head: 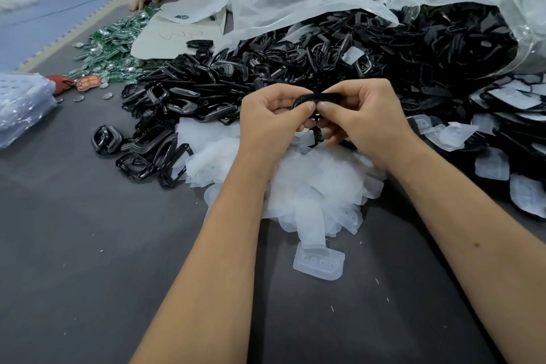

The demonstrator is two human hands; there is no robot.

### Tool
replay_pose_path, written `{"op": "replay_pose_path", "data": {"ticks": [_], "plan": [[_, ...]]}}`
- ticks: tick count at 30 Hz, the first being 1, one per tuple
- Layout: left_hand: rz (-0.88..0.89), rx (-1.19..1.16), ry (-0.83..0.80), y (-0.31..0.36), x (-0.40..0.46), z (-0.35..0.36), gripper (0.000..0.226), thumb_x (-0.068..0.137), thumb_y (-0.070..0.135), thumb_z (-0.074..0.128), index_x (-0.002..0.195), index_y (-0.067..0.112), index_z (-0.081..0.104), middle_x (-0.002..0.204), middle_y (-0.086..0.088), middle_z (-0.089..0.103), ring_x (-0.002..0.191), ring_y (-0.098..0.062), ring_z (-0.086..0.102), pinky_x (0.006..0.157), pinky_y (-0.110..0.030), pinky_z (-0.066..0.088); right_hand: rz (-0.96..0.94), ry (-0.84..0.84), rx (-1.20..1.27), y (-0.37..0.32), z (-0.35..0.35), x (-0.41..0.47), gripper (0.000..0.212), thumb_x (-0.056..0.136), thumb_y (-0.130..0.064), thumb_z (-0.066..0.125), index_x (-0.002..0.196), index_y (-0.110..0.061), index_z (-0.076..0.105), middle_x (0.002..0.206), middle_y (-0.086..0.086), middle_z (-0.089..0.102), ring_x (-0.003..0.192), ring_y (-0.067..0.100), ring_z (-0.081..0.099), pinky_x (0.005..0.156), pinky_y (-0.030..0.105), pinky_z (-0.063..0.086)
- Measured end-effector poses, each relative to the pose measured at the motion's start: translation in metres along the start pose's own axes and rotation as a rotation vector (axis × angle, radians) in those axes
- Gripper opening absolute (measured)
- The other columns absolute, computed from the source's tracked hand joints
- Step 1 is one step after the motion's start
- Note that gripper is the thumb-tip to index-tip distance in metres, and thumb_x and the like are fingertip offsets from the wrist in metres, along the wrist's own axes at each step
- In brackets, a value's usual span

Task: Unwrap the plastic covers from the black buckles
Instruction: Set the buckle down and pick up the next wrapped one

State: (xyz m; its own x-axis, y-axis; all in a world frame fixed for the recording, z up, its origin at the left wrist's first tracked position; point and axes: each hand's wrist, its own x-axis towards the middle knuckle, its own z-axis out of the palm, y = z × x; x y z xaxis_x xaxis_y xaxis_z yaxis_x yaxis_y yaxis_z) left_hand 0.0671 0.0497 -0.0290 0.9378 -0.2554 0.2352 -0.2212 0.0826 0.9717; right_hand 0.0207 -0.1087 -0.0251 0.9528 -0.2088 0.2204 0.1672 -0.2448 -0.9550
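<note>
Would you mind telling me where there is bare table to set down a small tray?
The grey table is bare left of the forearms, below the loose buckles and bubble wrap. A smaller patch lies between the forearms, under the covers. Ahead and right, the buckle heap crowds everything.

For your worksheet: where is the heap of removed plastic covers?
Head view, centre: the heap of plastic covers lies under both hands, between loose buckles and covered ones.
</note>
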Motion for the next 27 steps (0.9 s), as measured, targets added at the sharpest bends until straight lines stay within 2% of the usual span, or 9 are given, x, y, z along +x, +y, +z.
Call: {"op": "replay_pose_path", "data": {"ticks": [4, 7, 10, 12, 14, 17, 21, 24, 27], "plan": [[0.0, 0.038, -0.013, 0.003, 0.003, -0.002, 0.017, 0.085, -0.009, 0.074, 0.098, 0.002, 0.075, 0.078, -0.014, 0.075, 0.062, -0.02, 0.07, 0.058, -0.022, 0.052, -0.005, 0.032, -0.04, -0.003, 0.0, 0.002, 0.007, 0.095, -0.004, 0.073, 0.1, -0.009, 0.075, 0.069, 0.013, 0.073, 0.054, 0.026, 0.07, 0.051, 0.033, 0.058], [0.008, 0.069, 0.024, 0.006, 0.005, -0.003, 0.019, 0.084, -0.01, 0.074, 0.096, 0.005, 0.075, 0.078, -0.017, 0.074, 0.058, -0.016, 0.07, 0.052, -0.017, 0.048, -0.01, 0.105, -0.113, -0.003, 0.004, 0.001, 0.03, 0.091, -0.012, 0.08, 0.115, -0.01, 0.064, 0.069, 0.015, 0.072, 0.053, 0.025, 0.07, 0.051, 0.036, 0.059], [0.01, 0.029, 0.123, 0.008, 0.008, -0.01, 0.021, 0.084, -0.013, 0.071, 0.093, 0.005, 0.075, 0.079, -0.017, 0.072, 0.056, -0.017, 0.07, 0.054, -0.019, 0.051, -0.105, 0.171, -0.362, -0.006, 0.004, 0.0, 0.037, 0.087, -0.027, 0.085, 0.107, -0.012, 0.058, 0.064, 0.007, 0.069, 0.048, 0.012, 0.064, 0.054, 0.026, 0.052], [0.011, -0.016, 0.196, 0.009, 0.011, -0.018, 0.021, 0.083, -0.014, 0.071, 0.092, 0.005, 0.075, 0.077, -0.01, 0.073, 0.056, -0.017, 0.069, 0.057, -0.02, 0.053, -0.184, 0.033, -0.433, -0.012, 0.006, -0.003, 0.027, 0.087, -0.036, 0.083, 0.091, -0.015, 0.066, 0.062, 0.004, 0.067, 0.047, 0.007, 0.054, 0.052, 0.024, 0.045], [0.005, -0.079, 0.24, 0.011, 0.013, -0.026, 0.019, 0.084, -0.012, 0.072, 0.093, 0.005, 0.075, 0.076, -0.008, 0.072, 0.058, -0.017, 0.068, 0.059, -0.021, 0.053, -0.209, -0.188, -0.501, -0.017, 0.012, -0.006, 0.028, 0.082, -0.046, 0.085, 0.075, -0.022, 0.071, 0.061, -0.002, 0.065, 0.051, 0.005, 0.051, 0.054, 0.029, 0.045], [0.004, -0.145, 0.247, 0.011, 0.013, -0.029, 0.021, 0.085, -0.012, 0.07, 0.089, 0.008, 0.074, 0.074, -0.006, 0.071, 0.058, -0.016, 0.067, 0.059, -0.021, 0.052, -0.128, -0.406, -0.595, -0.019, 0.018, -0.007, 0.028, 0.073, -0.048, 0.09, 0.073, -0.026, 0.074, 0.064, -0.01, 0.064, 0.057, 0.003, 0.055, 0.058, 0.025, 0.046], [-0.003, -0.159, 0.234, 0.012, 0.011, -0.025, 0.022, 0.085, -0.013, 0.068, 0.089, 0.008, 0.071, 0.074, -0.005, 0.071, 0.056, -0.016, 0.066, 0.058, -0.021, 0.052, -0.101, -0.34, -0.304, -0.014, 0.01, -0.007, 0.021, 0.082, -0.027, 0.089, 0.075, -0.015, 0.073, 0.064, -0.008, 0.062, 0.055, 0.004, 0.05, 0.055, 0.021, 0.044], [-0.03, -0.153, 0.221, 0.013, 0.011, -0.022, 0.023, 0.086, -0.014, 0.066, 0.097, 0.005, 0.072, 0.086, -0.01, 0.072, 0.055, -0.014, 0.065, 0.058, -0.02, 0.052, -0.052, -0.143, 0.086, -0.011, 0.0, -0.005, 0.024, 0.083, -0.026, 0.085, 0.077, -0.012, 0.066, 0.066, 0.0, 0.055, 0.053, 0.009, 0.043, 0.049, 0.02, 0.036], [-0.049, -0.117, 0.174, 0.013, 0.009, -0.017, 0.027, 0.087, -0.015, 0.064, 0.098, 0.008, 0.075, 0.091, -0.01, 0.074, 0.053, -0.012, 0.062, 0.056, -0.018, 0.051, 0.033, -0.071, 0.343, -0.007, -0.005, -0.002, 0.026, 0.08, -0.029, 0.083, 0.078, -0.015, 0.061, 0.077, 0.013, 0.051, 0.05, 0.01, 0.042, 0.044, 0.021, 0.03]]}}
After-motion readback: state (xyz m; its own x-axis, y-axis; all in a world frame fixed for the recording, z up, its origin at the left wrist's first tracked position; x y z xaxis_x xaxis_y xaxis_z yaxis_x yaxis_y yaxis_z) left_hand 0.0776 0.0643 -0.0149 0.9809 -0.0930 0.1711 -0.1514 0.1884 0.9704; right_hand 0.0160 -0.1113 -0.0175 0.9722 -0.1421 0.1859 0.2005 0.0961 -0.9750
